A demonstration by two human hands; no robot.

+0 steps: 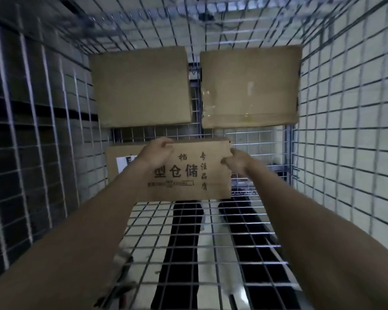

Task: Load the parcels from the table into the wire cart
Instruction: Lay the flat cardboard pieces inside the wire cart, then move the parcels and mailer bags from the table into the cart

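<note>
My left hand (157, 153) grips the top edge of a flat brown cardboard parcel printed with black Chinese characters (188, 173), fingers curled over the rim near its upper left. My right hand (236, 161) pinches the same parcel at its upper right corner, thumb on the printed face and fingers wrapped round the side. Both forearms reach forward from the bottom of the view, so the parcel sits between them, held upright with its printed face toward me (the print is blurred in places, and I can't read the small line under the big characters).

Just behind and to the left of it, a second brown cardboard box with a white label (119, 163) shows past my left wrist; I can't tell whether the two touch.

All of this is inside the silver wire-mesh cart (336, 135), whose grid walls rise on both sides and whose grid floor (211, 238) runs beneath my arms. Against the far wall stand two more plain brown cardboard parcels side by side: the left one (141, 90) and the right one with clear tape across it (251, 86), a narrow gap between them. Dark stripes and pale floor show through the mesh below.
</note>
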